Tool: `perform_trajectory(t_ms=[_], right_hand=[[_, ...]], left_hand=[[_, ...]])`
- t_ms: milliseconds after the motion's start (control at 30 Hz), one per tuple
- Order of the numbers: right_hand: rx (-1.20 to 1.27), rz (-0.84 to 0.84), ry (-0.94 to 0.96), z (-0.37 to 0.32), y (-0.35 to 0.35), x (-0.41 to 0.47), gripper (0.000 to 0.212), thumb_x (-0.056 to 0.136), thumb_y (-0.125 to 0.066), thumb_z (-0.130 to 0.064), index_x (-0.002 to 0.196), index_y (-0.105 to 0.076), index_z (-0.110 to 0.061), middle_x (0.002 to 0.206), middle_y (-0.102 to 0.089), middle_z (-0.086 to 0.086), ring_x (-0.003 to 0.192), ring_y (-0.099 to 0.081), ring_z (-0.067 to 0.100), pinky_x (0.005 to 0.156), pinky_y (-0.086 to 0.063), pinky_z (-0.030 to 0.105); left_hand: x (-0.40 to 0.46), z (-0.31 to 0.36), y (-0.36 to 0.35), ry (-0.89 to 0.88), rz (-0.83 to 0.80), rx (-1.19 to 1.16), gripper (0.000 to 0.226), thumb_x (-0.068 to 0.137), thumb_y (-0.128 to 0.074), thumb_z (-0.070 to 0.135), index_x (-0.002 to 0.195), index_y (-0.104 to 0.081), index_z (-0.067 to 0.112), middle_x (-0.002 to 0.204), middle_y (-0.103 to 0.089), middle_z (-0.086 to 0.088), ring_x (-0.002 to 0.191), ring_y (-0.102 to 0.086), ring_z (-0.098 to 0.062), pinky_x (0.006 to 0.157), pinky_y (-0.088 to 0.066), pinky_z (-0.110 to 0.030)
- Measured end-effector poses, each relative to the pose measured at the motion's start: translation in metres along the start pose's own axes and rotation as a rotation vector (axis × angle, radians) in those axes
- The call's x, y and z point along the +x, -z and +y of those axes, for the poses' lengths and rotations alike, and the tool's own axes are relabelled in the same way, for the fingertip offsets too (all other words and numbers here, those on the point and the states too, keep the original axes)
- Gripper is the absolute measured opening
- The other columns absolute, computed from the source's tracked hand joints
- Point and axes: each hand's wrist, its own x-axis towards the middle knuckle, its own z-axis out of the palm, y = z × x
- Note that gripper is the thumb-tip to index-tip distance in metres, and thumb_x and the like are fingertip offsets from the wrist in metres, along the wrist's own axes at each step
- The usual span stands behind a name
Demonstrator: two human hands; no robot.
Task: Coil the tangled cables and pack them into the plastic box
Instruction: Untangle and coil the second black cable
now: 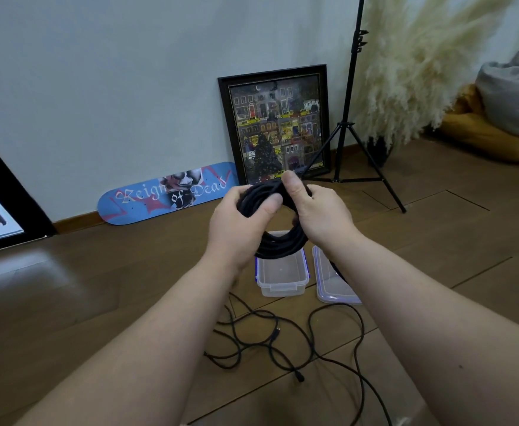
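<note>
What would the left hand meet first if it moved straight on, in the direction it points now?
Probably the right hand: the left hand points up and rightward into the coiled black cable that both hold. Depth is unclear.

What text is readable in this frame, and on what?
"Reign of Dead": on the blue skateboard deck leaning against the wall.
Framed picture: small signs on the painted buildings, too small to read.
Plastic box, lid, coiled cable: no readable text.
</note>
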Motion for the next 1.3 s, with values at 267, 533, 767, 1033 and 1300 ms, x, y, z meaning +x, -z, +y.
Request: perform_trajectory(t_ms=[267, 533, 767, 1033, 1300], right_hand=[[0.088, -0.070, 0.067, 0.000, -0.007, -0.003, 0.056, 0.088, -0.040, -0.070, 0.087, -0.060, -0.018, 0.086, -0.067, 0.000, 0.084, -0.064, 0.020, 0.081, -0.051, 0.041], [0.118, -0.275, 0.158, 0.000, -0.001, -0.008, 0.035, 0.087, -0.067, -0.023, 0.120, -0.054, -0.027, 0.095, -0.065, -0.002, 0.080, -0.066, 0.023, 0.060, -0.056, 0.033], [0.346, -0.348, 0.181, 0.001, 0.014, -0.008, 0.032, 0.089, -0.063, 0.002, 0.117, -0.063, -0.016, 0.090, -0.065, 0.010, 0.074, -0.067, 0.023, 0.069, -0.059, 0.042], [0.041, -0.256, 0.252, 0.008, 0.001, -0.001, 0.038, 0.086, -0.061, -0.002, 0.116, -0.064, -0.025, 0.090, -0.068, 0.000, 0.081, -0.065, 0.021, 0.072, -0.054, 0.036], [0.502, -0.390, -0.068, -0.006, 0.024, -0.010, 0.040, 0.093, -0.059, -0.009, 0.132, -0.051, -0.013, 0.111, -0.066, 0.007, 0.070, -0.062, 0.018, 0.078, -0.058, 0.041]], left_hand=[[0.001, 0.000, 0.006, 0.040, -0.044, -0.100, 0.030, 0.087, -0.071, 0.035, 0.074, -0.064, 0.010, 0.054, -0.054, 0.005, 0.050, -0.051, -0.013, 0.056, -0.043, -0.028], [0.005, -0.004, 0.015, 0.017, 0.029, -0.164, 0.033, 0.089, -0.068, 0.034, 0.070, -0.059, 0.009, 0.055, -0.053, -0.001, 0.052, -0.050, -0.017, 0.056, -0.044, -0.031], [0.005, -0.008, 0.023, 0.045, -0.119, -0.214, 0.014, 0.095, -0.061, 0.021, 0.087, -0.068, 0.012, 0.069, -0.063, -0.006, 0.065, -0.064, -0.016, 0.068, -0.051, -0.035], [0.003, -0.003, 0.010, 0.222, -0.146, -0.238, 0.050, 0.071, -0.063, 0.066, 0.071, -0.058, 0.016, 0.062, -0.052, 0.000, 0.057, -0.047, -0.015, 0.061, -0.039, -0.031], [0.011, -0.011, 0.015, 0.007, 0.129, -0.140, 0.062, 0.074, -0.058, 0.067, 0.071, -0.057, 0.005, 0.050, -0.046, 0.005, 0.052, -0.041, -0.018, 0.061, -0.033, -0.037]])
